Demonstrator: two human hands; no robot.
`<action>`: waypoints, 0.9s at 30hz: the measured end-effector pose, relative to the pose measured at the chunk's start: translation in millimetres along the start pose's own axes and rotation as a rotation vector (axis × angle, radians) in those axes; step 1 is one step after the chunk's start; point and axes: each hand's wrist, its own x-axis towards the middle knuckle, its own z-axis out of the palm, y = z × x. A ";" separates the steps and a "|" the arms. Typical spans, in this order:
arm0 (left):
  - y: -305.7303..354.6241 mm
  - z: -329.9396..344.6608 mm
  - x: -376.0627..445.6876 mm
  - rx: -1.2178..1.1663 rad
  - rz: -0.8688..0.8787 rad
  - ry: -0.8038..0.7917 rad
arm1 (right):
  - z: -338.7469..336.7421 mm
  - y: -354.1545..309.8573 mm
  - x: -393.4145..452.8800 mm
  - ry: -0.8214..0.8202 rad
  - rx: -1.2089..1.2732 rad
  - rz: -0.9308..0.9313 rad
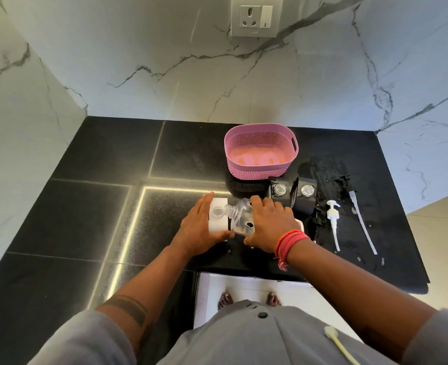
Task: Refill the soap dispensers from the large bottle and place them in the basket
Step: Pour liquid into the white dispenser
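Note:
A white square soap dispenser [219, 223] stands on the black counter with its round neck open. My left hand [200, 227] wraps its left side, thumb along the front. My right hand [268, 223] grips the large clear bottle [240, 217], tipped on its side with its threaded mouth right at the dispenser's neck. Two black dispensers [279, 191] [307, 192] stand uncapped to the right. The pink basket [261, 150] sits behind them with nothing in it.
A white pump head [333, 214], a black pump [316, 219] and another pump with a long tube [357, 204] lie on the wet counter at right. A marble wall with a socket [255, 17] rises behind. The counter's front edge is near my body.

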 end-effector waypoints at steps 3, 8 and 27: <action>-1.9 0.9 1.3 -0.008 0.029 -0.016 | -0.8 -4.3 1.6 0.009 -0.068 -0.006; -9.6 0.8 2.6 0.078 0.088 -0.065 | -2.3 -9.2 4.3 0.017 -0.115 0.005; -7.9 0.2 0.3 0.114 0.087 -0.081 | -19.9 -27.2 10.3 0.023 -0.229 0.025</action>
